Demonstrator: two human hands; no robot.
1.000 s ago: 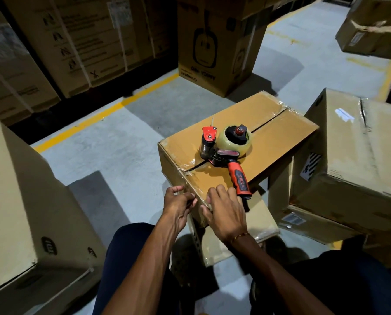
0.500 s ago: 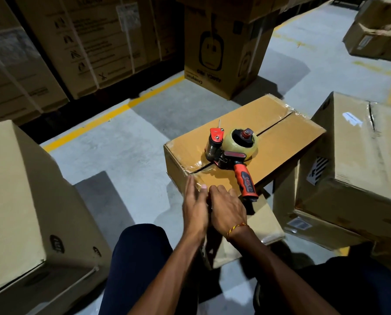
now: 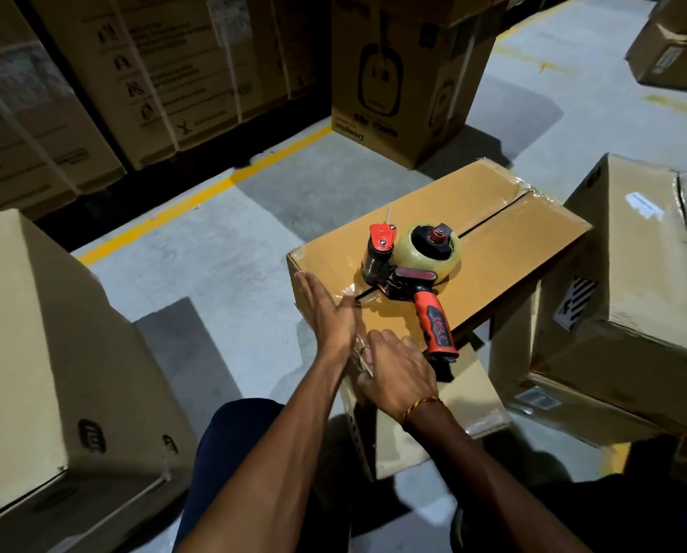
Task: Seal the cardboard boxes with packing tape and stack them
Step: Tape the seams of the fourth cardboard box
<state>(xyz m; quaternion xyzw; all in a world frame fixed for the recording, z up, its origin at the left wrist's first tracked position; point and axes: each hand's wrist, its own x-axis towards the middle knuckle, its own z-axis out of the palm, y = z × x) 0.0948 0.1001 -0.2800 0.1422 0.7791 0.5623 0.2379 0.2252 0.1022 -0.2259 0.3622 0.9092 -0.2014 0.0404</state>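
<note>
Looking down from the head camera, the left hand point(image 3: 327, 309) lies flat with straight fingers against the near corner of a brown cardboard box point(image 3: 489, 249), its fingertips reaching the top edge where glossy clear tape point(image 3: 349, 293) wraps over the seam. The right hand point(image 3: 397, 373) sits just beside it, lower on the box's near face, palm down and fingers bent against the cardboard; whether it pinches the tape end or only presses it cannot be told, since the left wrist hides the fingertips. A thin thread bracelet point(image 3: 419, 405) circles the right wrist. On the box top, a tape dispenser point(image 3: 411, 269) lies on its side across the centre seam, with a red and black handle point(image 3: 435, 329) pointing toward the person and overhanging the near edge, a pale roll of tape point(image 3: 429, 253) on its hub and a red guard at the far end. This box rests on a second box point(image 3: 453, 409) below it, whose top shows under the overhang. To the right stands a larger worn carton point(image 3: 629, 281) with a white label, just beside the taped box. At the left a big plain carton point(image 3: 34, 345) stands near the person's dark-clad knee. Farther off, a tall printed carton point(image 3: 393, 73) stands on the grey concrete floor point(image 3: 198, 273), and strapped cartons point(image 3: 154, 73) line the far side of a yellow floor line point(image 3: 198, 197).
</note>
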